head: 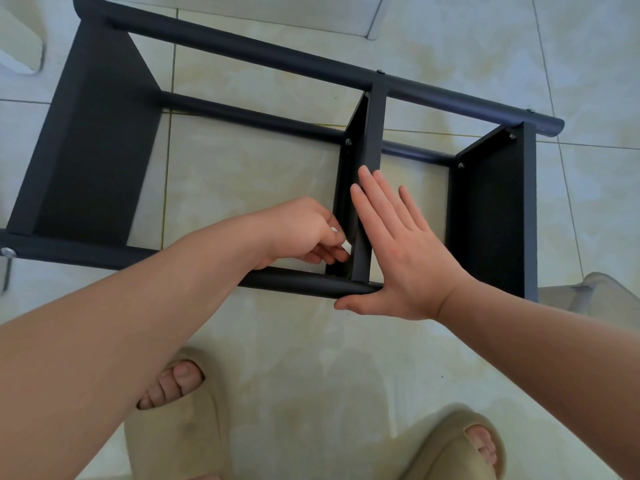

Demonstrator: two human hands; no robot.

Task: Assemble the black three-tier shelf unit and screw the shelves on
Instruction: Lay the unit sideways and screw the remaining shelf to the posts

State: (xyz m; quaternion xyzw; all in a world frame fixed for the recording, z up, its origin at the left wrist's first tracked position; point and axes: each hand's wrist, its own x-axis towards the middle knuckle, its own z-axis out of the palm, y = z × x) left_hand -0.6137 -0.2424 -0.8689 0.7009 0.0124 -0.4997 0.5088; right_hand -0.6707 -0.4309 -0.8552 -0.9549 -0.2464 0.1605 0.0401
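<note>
- Nearest you: 2 beige slippers (207,445), toes showing, on the pale tile floor (311,358).
- The black shelf unit (97,140) lies on its side on the floor, right in front of your feet. Both hands are at the mid shelf (375,133), at the end closest to you.
- L hand (298,232) comes in from the left w/ fingers curled. The tips pinch a small white bit (346,244), just beside the mid shelf's left face and just above the near pole (304,280).
- Can't tell what the white bit is, or whether it touches the shelf.
- R hand (412,261) is flat, fingers straight and spread, and holds nothing. It lies along the mid shelf's right side w/ the longest fingertips on the shelf's edge. The palm covers the near pole and the thumb (349,303) sticks out just below it.
- Shelves: 3, all standing on edge. The big one is at left, the mid one btw. your hands, and the right shelf (485,216) is well apart from R hand.
- Poles in view: 3. That's the near pole plus 2 far ones, an upper far pole (242,46) and a lower far pole (249,114). All run left to right across the shelves.
- Silver screw heads (349,142) on the far side: 5. There's 1 on the mid shelf, 2 on the right shelf and 2 on the upper far pole.
- 1 bolt (7,251) sits at the near pole's left end.
</note>
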